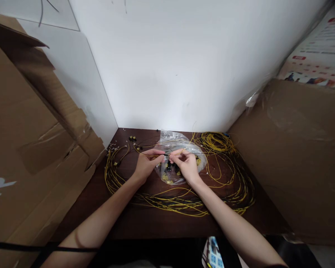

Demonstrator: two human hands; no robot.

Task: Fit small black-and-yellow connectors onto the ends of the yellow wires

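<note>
One wire (166, 155), held by us over the clear bag (171, 136) on the table (134, 227); black part between our fingers, left hand (147, 162) pinching left of it, right hand (188, 163) pinching right. Bundled wires (163, 204), near side.

blk: L+R ctns (25, 111) | rear: wall (167, 67) | free: btw forearms (108, 219), abv cables (170, 204)

Bare forearms (111, 209) angled inward; left hand (147, 164), right hand (187, 166) nearly meeting, both pinching.
</note>
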